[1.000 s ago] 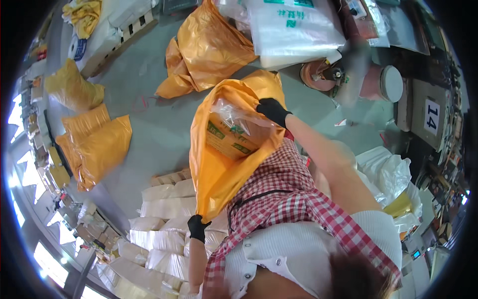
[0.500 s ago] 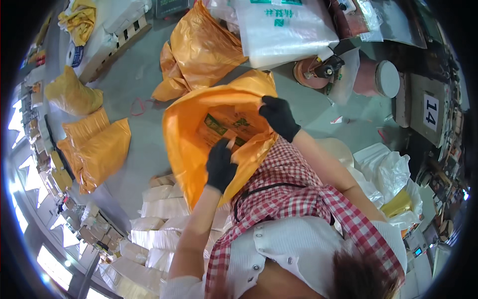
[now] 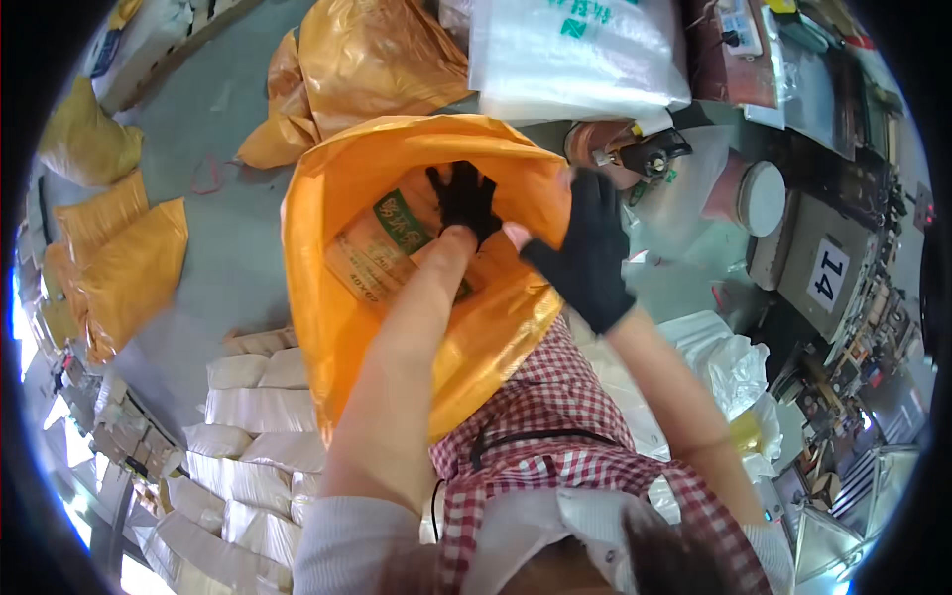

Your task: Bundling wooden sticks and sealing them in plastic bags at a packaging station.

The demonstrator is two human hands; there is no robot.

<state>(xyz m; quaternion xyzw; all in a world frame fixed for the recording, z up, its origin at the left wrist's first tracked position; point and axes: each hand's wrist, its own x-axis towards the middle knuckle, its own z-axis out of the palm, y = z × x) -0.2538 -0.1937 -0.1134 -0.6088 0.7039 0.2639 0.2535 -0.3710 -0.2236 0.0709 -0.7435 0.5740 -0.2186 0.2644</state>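
Note:
A large orange plastic sack (image 3: 327,297) stands with its mouth wide open in front of me. Down inside it lie printed orange packages with green labels (image 3: 382,248). My left hand (image 3: 466,203), in a black half-finger glove, reaches into the sack with its fingers spread over the packages and closed on nothing. At the right side of the mouth, my right hand (image 3: 587,258), gloved the same way, holds the rim, thumb on the inner side and fingers on the outer side. Those fingers are slightly blurred.
Filled orange sacks (image 3: 382,69) stand beyond and at left (image 3: 129,258). A stack of clear plastic bags (image 3: 580,69) lies ahead. A handheld black tool (image 3: 654,154) rests on a reddish drum at right. White packed bundles (image 3: 248,416) are piled at lower left.
My left hand has gone from the sack's near rim down into its inside, with the fingers spreading. The right hand stays at the rim, its thumb now reaching inward. The view has shifted.

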